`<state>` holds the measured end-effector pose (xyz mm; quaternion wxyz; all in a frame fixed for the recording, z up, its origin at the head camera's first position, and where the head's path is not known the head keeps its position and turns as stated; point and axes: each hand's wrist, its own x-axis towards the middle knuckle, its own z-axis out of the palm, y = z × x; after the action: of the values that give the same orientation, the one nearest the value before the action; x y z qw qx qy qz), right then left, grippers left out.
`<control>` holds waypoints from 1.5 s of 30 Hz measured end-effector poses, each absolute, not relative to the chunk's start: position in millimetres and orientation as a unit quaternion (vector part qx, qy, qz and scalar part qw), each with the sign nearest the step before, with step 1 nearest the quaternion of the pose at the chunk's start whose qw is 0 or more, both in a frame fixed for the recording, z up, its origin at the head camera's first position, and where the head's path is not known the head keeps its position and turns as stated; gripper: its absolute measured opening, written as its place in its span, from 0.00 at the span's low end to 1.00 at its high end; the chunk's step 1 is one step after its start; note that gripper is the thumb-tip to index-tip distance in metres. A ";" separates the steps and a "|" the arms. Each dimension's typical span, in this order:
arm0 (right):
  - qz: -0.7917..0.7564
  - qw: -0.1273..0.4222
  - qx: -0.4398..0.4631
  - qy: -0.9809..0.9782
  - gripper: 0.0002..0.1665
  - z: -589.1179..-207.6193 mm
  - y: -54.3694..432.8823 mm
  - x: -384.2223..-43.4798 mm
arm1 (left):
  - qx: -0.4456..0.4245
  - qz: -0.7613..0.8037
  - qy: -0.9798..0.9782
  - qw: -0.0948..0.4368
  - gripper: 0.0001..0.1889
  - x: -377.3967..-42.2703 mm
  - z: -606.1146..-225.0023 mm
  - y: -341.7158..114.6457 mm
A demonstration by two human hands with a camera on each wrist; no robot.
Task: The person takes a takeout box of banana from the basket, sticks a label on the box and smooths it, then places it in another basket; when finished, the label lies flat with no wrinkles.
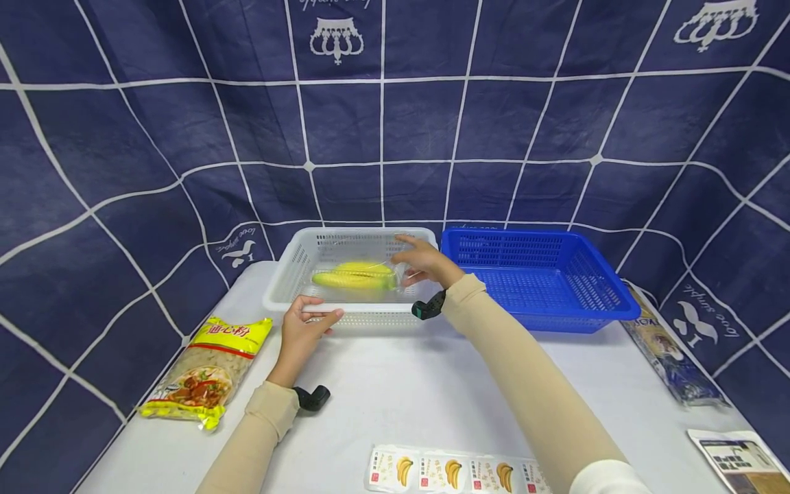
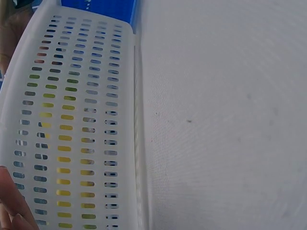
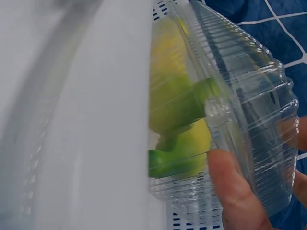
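Yellow bananas with green ends (image 1: 354, 276) lie in a clear plastic box (image 3: 220, 108) inside the white basket (image 1: 345, 309). My right hand (image 1: 428, 263) reaches over the basket's right side and grips the clear box, thumb on the near side and fingers behind the ribbed plastic. That ribbed part stands tilted beside the bananas in the right wrist view. At the basket's front rim, my left hand (image 1: 304, 331) holds the edge between fingers and thumb. Through the side slots, the left wrist view shows the yellow of the bananas.
A blue basket (image 1: 537, 319) stands directly right of the white one. Left lies a yellow-ended food bag (image 1: 212, 374); another package (image 1: 673, 357) lies far right. A strip of banana-picture labels (image 1: 453, 472) is at the front, with a printed card (image 1: 740, 461) near the right edge.
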<state>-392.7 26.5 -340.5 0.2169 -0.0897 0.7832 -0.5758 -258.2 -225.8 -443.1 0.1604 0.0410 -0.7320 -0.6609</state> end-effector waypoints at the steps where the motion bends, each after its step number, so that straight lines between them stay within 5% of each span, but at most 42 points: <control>1: -0.581 0.211 -0.091 0.780 0.48 -340.3 28.1 -391.3 | 0.041 -0.661 -0.732 0.160 0.25 -258.2 -443.1 -225.5; 27: -0.586 0.185 -0.148 0.775 0.43 -301.2 94.8 -347.3 | 0.045 -0.652 -0.740 0.161 0.24 -259.2 -443.3 -225.5; 45: -0.566 0.195 -0.177 0.781 0.46 -312.6 150.3 -286.4 | 0.037 -0.653 -0.738 0.169 0.21 -259.3 -443.0 -226.9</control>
<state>-286.4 150.3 -312.6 0.1952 -0.1768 0.7814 -0.5657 -259.3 -226.9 -443.0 0.1685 0.0371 -0.7377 -0.6527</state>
